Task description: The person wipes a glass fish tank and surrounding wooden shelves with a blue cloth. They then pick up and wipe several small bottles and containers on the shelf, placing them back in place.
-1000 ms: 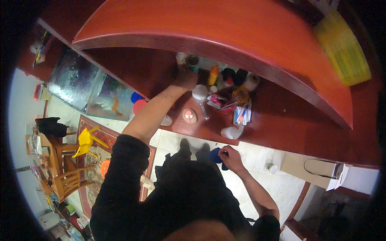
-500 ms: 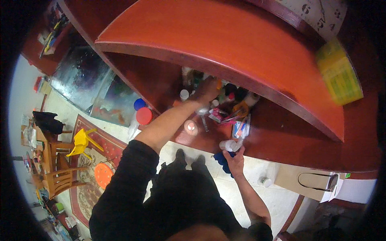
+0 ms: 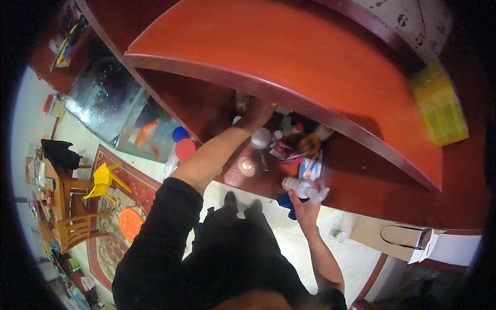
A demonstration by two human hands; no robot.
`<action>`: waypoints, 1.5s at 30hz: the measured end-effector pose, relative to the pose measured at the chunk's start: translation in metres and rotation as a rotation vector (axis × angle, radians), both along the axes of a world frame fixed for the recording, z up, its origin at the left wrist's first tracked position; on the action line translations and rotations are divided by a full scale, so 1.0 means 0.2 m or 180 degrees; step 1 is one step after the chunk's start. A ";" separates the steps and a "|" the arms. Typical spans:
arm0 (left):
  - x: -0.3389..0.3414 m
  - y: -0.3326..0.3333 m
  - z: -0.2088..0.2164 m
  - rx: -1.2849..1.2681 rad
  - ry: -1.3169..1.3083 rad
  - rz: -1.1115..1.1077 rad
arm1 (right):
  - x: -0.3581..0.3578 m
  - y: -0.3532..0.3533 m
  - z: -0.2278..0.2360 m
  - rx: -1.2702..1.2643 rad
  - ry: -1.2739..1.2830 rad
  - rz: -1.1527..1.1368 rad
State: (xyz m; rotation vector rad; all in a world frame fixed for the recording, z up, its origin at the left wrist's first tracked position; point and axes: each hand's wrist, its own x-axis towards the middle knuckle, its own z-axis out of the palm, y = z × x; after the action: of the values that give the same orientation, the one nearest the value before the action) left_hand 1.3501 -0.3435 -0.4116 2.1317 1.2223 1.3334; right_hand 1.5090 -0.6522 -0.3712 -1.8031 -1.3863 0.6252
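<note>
My left arm reaches over the lower red-brown shelf, and my left hand (image 3: 260, 112) is in the clutter beneath the overhanging upper shelf. Its fingers are hidden behind the shelf edge. Near the shelf's front edge my right hand (image 3: 307, 207) is closed around a clear plastic bottle (image 3: 292, 184), tilted on its side. More clear plastic (image 3: 316, 192) shows at the fingers; I cannot tell if it is a separate piece. A dark blue cloth-like thing (image 3: 285, 201) hangs beside this hand. Between my arms stand a white-lidded jar (image 3: 260, 138) and a small clear container (image 3: 246, 166).
The upper shelf (image 3: 268, 51) juts over the clutter. Red (image 3: 186, 150) and blue (image 3: 180, 134) lids are left of my forearm, by a fish tank (image 3: 106, 98). A blue-white packet (image 3: 310, 168) lies near my right hand. A cardboard bag (image 3: 387, 235) and small tub (image 3: 338, 236) are at right.
My left hand has moved a little further under the upper shelf. My right hand has turned, shifting the clear plastic. The view has tilted slightly, and an orange fish shows in the tank.
</note>
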 end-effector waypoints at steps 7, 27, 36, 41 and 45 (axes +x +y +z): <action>-0.02 -0.06 0.12 -0.1097 0.0807 -0.0038 | -0.14 0.24 0.35 0.0478 0.0987 -0.0157; -0.57 -0.99 0.56 -0.1499 -0.1317 0.0560 | -0.01 1.33 -0.19 0.0288 -0.1398 0.0879; -0.82 -1.10 0.43 -0.1382 -0.1969 0.1230 | 0.00 1.39 -0.30 -0.0404 -0.1566 0.0728; -0.95 -1.16 0.30 -0.1425 -0.1747 0.1333 | 0.01 1.30 -0.18 -0.0284 -0.0904 0.0710; -0.96 -1.21 0.26 -0.2156 -0.0357 0.0848 | -0.02 1.21 0.05 -0.0413 -0.2077 0.0668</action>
State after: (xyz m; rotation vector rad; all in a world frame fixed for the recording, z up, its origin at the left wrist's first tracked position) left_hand 1.1582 -0.5852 -0.3589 1.4406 1.6556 0.9211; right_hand 1.5049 -0.4101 -0.3622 -2.0833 -2.0210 0.2289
